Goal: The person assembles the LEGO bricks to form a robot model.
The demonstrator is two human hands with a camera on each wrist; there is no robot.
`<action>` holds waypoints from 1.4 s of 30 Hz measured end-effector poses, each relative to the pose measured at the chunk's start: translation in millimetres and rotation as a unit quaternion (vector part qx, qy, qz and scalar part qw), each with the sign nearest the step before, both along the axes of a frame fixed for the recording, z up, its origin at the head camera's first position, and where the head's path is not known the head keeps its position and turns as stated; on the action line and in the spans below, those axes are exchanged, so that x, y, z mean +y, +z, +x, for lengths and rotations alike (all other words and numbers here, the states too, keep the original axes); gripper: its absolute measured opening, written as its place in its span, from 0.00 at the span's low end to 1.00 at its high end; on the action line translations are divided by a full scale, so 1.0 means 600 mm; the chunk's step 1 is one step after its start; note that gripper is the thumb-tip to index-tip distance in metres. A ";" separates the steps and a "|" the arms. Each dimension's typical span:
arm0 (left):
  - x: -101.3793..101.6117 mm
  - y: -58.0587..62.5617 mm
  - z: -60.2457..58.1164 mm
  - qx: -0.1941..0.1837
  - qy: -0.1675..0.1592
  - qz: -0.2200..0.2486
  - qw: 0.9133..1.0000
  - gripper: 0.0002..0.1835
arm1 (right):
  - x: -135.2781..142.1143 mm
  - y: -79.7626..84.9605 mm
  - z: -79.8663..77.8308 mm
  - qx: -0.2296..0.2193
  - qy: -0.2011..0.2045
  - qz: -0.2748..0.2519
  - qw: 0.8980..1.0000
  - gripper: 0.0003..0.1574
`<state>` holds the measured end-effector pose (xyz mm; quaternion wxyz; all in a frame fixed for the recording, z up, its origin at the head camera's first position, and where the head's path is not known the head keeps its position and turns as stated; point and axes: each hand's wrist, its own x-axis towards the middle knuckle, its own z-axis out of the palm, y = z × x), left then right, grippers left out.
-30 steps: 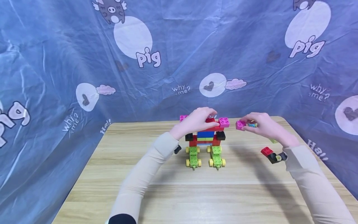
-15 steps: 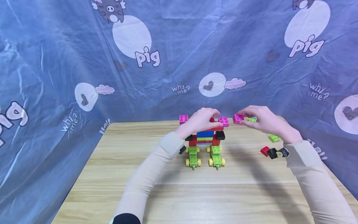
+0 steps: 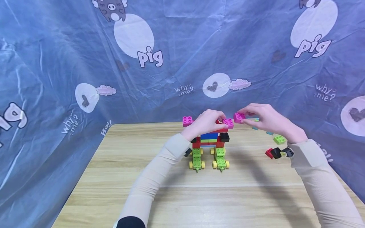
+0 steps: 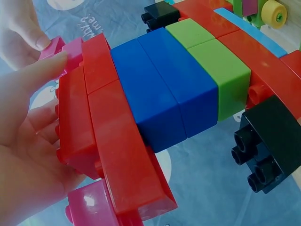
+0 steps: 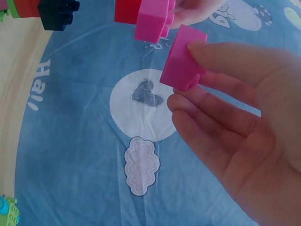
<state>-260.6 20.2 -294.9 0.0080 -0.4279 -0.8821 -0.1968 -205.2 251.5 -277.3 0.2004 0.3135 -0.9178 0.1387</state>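
Observation:
A toy-brick figure stands on two green wheeled bases (image 3: pixel 197 163), with blue bricks (image 4: pixel 164 89) in its middle and a black brick (image 3: pixel 224 137) at its side. My left hand (image 3: pixel 203 122) grips its red top, thumb by the pink brick (image 3: pixel 228 123) on its right end. Another pink brick (image 3: pixel 187 121) sits on the left end. Between thumb and fingers, my right hand (image 3: pixel 263 115) pinches a loose pink brick (image 5: pixel 181 59), raised just right of the figure's right end. Small gaps show between both pink bricks in the head view. My left hand hides part of the top.
A lime green brick (image 3: pixel 279 140) and a red brick (image 3: pixel 269 153) lie on the wooden table (image 3: pixel 119 164) at the right. Small blue pieces (image 3: pixel 255 128) show partly behind my right hand. A blue printed cloth (image 3: pixel 159 104) hangs behind the table.
My right hand has moved left and up with the pink brick, closer to the figure's right end. My left hand has stayed at the figure's top, shifting slightly right.

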 end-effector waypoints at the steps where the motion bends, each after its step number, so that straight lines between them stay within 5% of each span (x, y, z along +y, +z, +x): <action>1: 0.000 0.000 0.000 -0.002 0.002 -0.001 1.000 0.20 | -0.001 0.000 -0.001 0.001 0.003 0.001 1.000 0.20; 42: 0.001 -0.013 -0.005 0.003 0.007 0.018 1.000 0.19 | -0.018 -0.004 -0.017 -0.023 0.047 0.007 0.999 0.21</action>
